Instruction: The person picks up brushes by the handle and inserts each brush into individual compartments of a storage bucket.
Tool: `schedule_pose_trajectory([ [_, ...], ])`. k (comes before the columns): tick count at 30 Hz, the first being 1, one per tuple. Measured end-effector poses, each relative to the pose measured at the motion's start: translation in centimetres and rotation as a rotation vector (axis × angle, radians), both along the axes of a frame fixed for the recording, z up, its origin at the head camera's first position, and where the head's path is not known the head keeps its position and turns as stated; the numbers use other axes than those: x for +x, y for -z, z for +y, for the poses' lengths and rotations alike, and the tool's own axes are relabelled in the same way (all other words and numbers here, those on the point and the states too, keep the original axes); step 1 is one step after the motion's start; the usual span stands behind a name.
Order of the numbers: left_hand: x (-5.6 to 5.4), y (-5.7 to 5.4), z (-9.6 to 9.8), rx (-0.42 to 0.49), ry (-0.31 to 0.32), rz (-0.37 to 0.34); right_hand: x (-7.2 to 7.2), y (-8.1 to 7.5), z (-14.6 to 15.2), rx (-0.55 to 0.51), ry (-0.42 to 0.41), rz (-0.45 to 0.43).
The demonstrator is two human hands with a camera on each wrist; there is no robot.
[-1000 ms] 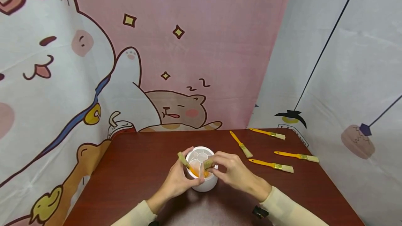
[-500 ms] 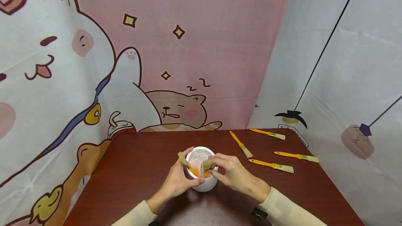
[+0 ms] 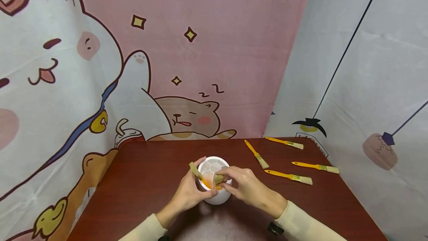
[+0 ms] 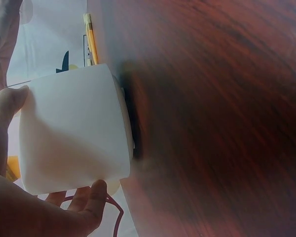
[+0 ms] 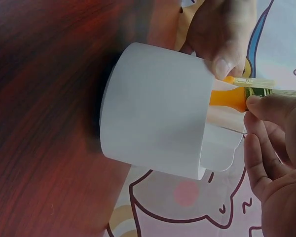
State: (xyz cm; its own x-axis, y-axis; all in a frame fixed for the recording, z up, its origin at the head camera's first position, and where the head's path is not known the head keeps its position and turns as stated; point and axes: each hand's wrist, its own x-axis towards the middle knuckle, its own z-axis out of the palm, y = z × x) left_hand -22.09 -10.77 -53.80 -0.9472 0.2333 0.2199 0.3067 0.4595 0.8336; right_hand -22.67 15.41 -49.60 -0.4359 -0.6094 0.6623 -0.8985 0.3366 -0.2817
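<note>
A white round holder (image 3: 219, 196) with inner dividers stands on the dark red table (image 3: 143, 181). My left hand (image 3: 200, 186) grips its left side; its fingers (image 4: 91, 195) wrap the holder's wall (image 4: 74, 133). My right hand (image 3: 224, 180) pinches the bristle end of a yellow-handled brush (image 3: 219, 179) that stands handle-down in the holder. The right wrist view shows that brush's orange handle (image 5: 233, 98) going into the holder (image 5: 158, 123) under my fingers (image 5: 269, 106). A second brush (image 3: 195, 170) leans out over the holder's left rim.
Several yellow-handled brushes lie flat on the table's right part, the nearest (image 3: 289, 176) just right of my right hand, others (image 3: 256, 154) (image 3: 315, 166) (image 3: 285, 142) farther back. Cartoon cloth walls (image 3: 200, 47) close in behind and to the right.
My right hand has shifted slightly left and down, sinking the pinched brush a little lower into the holder. The left hand and holder have stayed put.
</note>
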Motion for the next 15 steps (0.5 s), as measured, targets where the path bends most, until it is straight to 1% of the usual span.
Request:
schedule_pose_trajectory([
  [3,0.06,0.1,-0.04,-0.004,0.001,-0.008,0.09,-0.03,0.0,-0.002,-0.019,-0.002],
  [8,0.14,0.15,-0.18,-0.024,0.011,0.003,0.33,-0.03,0.07,-0.008,-0.059,0.004],
  [13,0.08,-0.07,-0.39,-0.052,0.018,0.029,0.37,-0.06,-0.03,-0.013,-0.085,0.01],
  [15,0.02,-0.2,-0.47,-0.058,0.02,0.023,0.35,-0.12,-0.05,-0.015,-0.09,0.02],
])
